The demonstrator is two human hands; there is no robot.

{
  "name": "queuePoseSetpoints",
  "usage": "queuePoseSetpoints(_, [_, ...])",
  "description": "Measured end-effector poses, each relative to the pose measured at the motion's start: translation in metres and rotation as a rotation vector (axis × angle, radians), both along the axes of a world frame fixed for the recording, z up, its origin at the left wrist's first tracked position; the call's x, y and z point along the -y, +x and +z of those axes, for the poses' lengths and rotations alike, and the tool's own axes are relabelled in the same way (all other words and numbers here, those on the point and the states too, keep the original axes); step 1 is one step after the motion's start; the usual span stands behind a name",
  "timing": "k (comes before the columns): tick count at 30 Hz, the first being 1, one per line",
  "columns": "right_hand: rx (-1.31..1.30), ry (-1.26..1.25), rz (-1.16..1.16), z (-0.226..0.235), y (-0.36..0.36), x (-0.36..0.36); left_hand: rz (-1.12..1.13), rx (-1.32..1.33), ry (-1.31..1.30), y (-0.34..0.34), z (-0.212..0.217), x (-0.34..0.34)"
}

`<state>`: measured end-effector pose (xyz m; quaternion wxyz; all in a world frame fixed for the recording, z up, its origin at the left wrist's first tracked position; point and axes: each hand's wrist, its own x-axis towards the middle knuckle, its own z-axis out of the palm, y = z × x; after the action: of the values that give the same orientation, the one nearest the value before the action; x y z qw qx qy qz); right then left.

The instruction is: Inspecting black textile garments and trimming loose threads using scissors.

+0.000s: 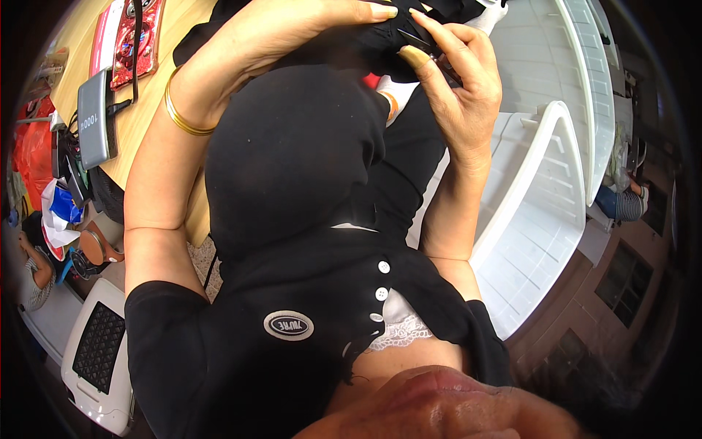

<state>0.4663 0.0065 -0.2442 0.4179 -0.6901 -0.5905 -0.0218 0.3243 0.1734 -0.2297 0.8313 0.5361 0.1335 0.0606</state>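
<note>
Black cloth (373, 45) is bunched up above my lap, near the top edge of the head view. My left hand (289, 29), with a gold bangle at its wrist, is closed on the cloth, thumb stretched along it; its other fingers are mostly hidden. In my right hand (468, 88) is a small dark pointed tool with a thin blade (414, 38), which looks like thread snips. Its blade lies against the cloth between thumb and forefinger, pointing toward my left thumb. The handle is mostly covered by my fingers.
A wooden table (128, 150) at the left bears a grey power bank (93, 121) with a cable and a red patterned phone case (142, 44). White plastic bins (537, 241) stand close on my right. A white chair (102, 351) and another person's arm (38, 263) are farther left.
</note>
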Motion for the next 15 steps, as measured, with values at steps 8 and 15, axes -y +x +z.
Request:
queuePoseSetpoints(8, [-0.05,0.045,0.076,-0.004,0.0044,-0.0033,-0.025,0.032,-0.036,-0.0015,-0.0068,-0.003])
queuePoseSetpoints(15, [-0.474,0.101,0.066,-0.0054,-0.0028,-0.0074,-0.015,0.025,-0.026,-0.0001,-0.0025,-0.0003])
